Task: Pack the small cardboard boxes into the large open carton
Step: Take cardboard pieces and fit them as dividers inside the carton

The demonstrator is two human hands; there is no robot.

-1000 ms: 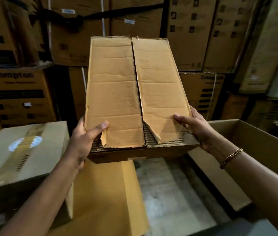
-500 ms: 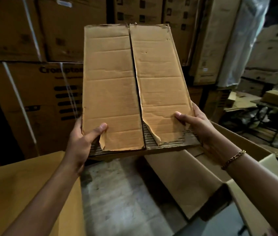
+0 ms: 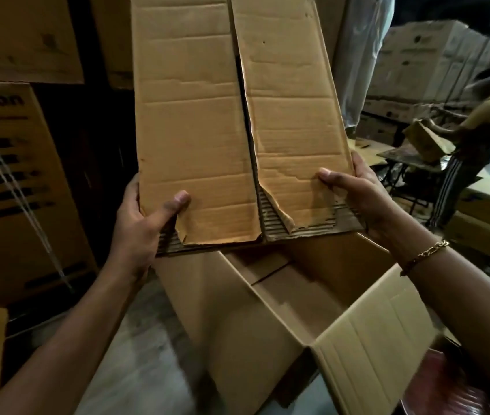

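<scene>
A small cardboard box [image 3: 207, 130], its two top flaps lying closed with torn near ends, is hanging tilted just above the far-left rim of the large open carton [image 3: 237, 324]. The left hand [image 3: 141, 223] is gripping the box's near left corner, thumb on top. The right hand [image 3: 363, 196] is gripping its near right edge likewise. Well beyond the carton's right side, another person [image 3: 477, 130] is handling a box.

We hold the small box [image 3: 228, 115] btwn left hand [image 3: 141, 223] & right hand [image 3: 363, 199], above the open carton's [image 3: 237, 310] far edge. Stacked cartons [image 3: 13, 190] far left; another person [image 3: 477, 130] at a table [image 3: 399, 152] far right.
</scene>
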